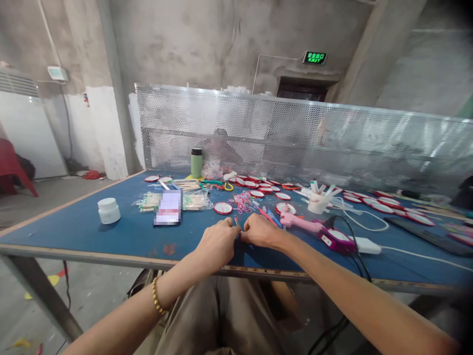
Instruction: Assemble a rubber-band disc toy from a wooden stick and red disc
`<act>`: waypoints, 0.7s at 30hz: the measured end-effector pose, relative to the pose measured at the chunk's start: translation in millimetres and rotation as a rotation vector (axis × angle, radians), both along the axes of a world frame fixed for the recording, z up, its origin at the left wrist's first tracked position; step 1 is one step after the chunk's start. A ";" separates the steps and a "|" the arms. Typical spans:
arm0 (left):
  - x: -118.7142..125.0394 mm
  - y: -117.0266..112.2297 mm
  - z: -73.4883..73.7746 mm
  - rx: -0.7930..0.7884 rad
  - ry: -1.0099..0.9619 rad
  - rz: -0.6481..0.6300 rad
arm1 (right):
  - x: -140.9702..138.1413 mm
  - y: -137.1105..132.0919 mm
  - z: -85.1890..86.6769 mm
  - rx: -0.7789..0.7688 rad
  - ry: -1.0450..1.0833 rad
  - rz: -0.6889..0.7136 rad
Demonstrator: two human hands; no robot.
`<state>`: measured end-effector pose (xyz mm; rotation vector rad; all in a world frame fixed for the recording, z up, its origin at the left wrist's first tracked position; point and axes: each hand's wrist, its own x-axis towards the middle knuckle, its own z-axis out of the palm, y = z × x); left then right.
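Observation:
My left hand (220,240) and my right hand (258,230) meet over the near edge of the blue table, fingers closed and almost touching. Between them shows a small, thin piece with a reddish tip (237,223), pinched in my left fingers; its kind is too small to make out. Whatever my right fingertips grip is hidden. Just beyond lie a pile of pink and blue cords (244,201), a round white disc with a red rim (223,208) and several blue and red pen-like sticks (272,217).
A phone (168,209) rests on bagged wooden sticks (195,202), with a white jar (109,211) to the left. Behind stands a green bottle (196,163). To the right are a white cup (318,202), a pink-handled device (306,224), cables and more discs. A perforated metal panel (236,123) borders the back.

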<state>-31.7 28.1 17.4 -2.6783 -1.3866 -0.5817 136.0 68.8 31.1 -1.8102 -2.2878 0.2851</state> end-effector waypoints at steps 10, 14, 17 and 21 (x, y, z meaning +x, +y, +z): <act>-13.6 -10.1 -7.1 0.015 -0.018 -0.015 | 26.1 -78.4 10.5 0.329 0.096 -0.055; -3.2 -13.3 -5.9 0.021 0.061 -0.026 | 43.8 -86.5 -3.2 0.351 0.234 0.015; 2.6 -14.1 -5.0 0.033 0.101 -0.019 | 53.4 -83.2 -11.0 0.331 0.281 0.018; 4.2 -12.1 -3.3 0.033 0.153 -0.027 | 62.7 -79.8 -19.0 0.304 0.311 0.043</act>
